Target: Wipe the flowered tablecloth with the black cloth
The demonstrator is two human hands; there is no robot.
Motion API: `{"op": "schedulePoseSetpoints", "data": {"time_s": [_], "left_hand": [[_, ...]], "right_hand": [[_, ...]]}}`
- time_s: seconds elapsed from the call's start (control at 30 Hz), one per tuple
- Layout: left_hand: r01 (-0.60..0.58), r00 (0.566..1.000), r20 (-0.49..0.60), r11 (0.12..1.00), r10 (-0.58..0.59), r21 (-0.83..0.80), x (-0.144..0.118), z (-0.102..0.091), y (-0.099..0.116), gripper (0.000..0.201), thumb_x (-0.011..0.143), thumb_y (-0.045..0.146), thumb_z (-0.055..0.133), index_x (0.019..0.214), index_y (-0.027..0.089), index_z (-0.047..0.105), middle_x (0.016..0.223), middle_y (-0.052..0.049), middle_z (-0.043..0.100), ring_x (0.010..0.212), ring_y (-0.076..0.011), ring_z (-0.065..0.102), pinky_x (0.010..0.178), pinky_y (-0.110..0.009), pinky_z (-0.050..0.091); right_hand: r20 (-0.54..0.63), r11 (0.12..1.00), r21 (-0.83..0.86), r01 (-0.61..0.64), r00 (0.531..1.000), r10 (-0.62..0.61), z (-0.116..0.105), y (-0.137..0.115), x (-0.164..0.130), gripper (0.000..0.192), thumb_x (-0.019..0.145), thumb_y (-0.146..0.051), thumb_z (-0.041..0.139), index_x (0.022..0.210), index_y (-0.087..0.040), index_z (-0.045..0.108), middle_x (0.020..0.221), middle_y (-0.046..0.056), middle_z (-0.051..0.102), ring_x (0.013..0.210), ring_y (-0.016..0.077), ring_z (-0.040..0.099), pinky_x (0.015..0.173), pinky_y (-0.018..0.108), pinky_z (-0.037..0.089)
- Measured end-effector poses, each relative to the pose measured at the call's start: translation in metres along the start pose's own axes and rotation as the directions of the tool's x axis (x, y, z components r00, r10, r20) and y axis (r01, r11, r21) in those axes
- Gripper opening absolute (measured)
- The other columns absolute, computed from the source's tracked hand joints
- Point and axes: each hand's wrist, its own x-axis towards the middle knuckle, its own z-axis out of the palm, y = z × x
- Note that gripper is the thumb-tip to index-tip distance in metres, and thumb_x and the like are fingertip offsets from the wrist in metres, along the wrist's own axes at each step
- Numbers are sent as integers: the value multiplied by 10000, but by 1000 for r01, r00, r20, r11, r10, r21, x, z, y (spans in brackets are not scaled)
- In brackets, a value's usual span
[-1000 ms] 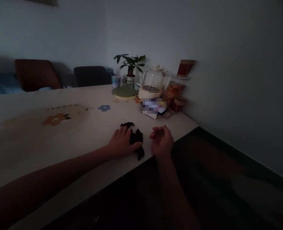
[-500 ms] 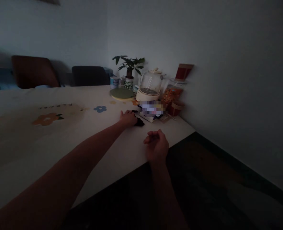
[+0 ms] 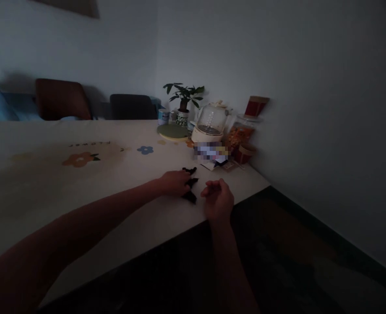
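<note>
My left hand [image 3: 175, 183] lies palm down on the table, its fingers closed over a crumpled black cloth-like piece [image 3: 190, 197]. Dark folds of it stick out past the fingertips in several places; the rest is hidden under the hand. Just to the right, my right hand [image 3: 218, 201] rests on its side at the table's near edge. Its fingers are loosely curled with a gap to the palm, and I see nothing in them. The two hands are apart, with the black piece between them.
On the flower-patterned tablecloth [image 3: 124, 163] stand a glass kettle [image 3: 210, 120], a potted plant [image 3: 182, 117], a green round mat [image 3: 173, 131], a tin [image 3: 163, 117], a jar of orange pieces [image 3: 240, 133] and a blurred-out packet [image 3: 211, 152]. A wall [image 3: 310, 109] borders the right side.
My left hand has drawn the black piece nearer to me, away from the packet and closer to my right hand. My right hand stays almost in place; the view has shifted slightly.
</note>
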Motion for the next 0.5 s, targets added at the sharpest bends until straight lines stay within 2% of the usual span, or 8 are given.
{"op": "schedulePoseSetpoints", "data": {"time_s": [0.13, 0.23, 0.3, 0.37, 0.43, 0.5], "left_hand": [[-33, 997, -72, 999, 34, 20, -76, 12, 17, 596, 898, 485, 480, 1368, 120, 517, 1487, -160, 463, 1382, -303, 423, 1154, -408, 378], [-7, 996, -87, 999, 11, 38, -134, 15, 13, 597, 882, 455, 496, 1365, 105, 523, 1522, -170, 421, 1422, -311, 378, 1183, -412, 353], [71, 995, -65, 997, -69, 27, -172, 16, 1, 563, 880, 374, 475, 1379, 115, 521, 1546, -146, 399, 1453, -284, 342, 1202, -395, 331], [199, 979, -39, 980, -198, 14, -212, 18, -18, 571, 873, 299, 434, 1416, 132, 498, 1571, -112, 366, 1473, -256, 315, 1215, -388, 315], [357, 933, -41, 934, -357, 5, -256, 23, -42, 610, 854, 250, 399, 1452, 148, 469, 1585, -83, 339, 1479, -240, 307, 1218, -388, 312], [509, 858, -71, 861, -508, -2, -305, 31, -70, 640, 834, 238, 378, 1464, 163, 461, 1585, -67, 336, 1472, -235, 323, 1213, -385, 320]], "right_hand": [[-16, 999, -41, -7, 1000, 7, 2, -3, -3, 211, 700, -342, 646, 603, -194, 533, 542, -29, 638, 357, 97, 511, 359, 224, 404], [-46, 995, -95, -26, 999, 22, 4, -4, -3, 196, 722, -310, 635, 608, -187, 533, 539, -26, 633, 355, 97, 513, 352, 221, 409], [-62, 991, -125, -40, 998, 32, 6, -5, -3, 197, 737, -292, 637, 614, -186, 525, 537, -30, 625, 356, 97, 514, 348, 216, 410], [-94, 988, -144, -57, 995, 44, 8, -5, -3, 181, 755, -249, 614, 611, -186, 524, 536, -27, 624, 359, 99, 517, 339, 215, 409], [-156, 984, -153, -91, 985, 67, 9, -6, -1, 182, 772, -176, 562, 592, -186, 539, 530, -7, 629, 353, 105, 518, 327, 223, 413], [-190, 988, -108, -111, 978, 89, 7, -5, 3, 226, 777, -105, 523, 572, -187, 571, 527, 34, 638, 353, 119, 538, 310, 236, 408]]}}
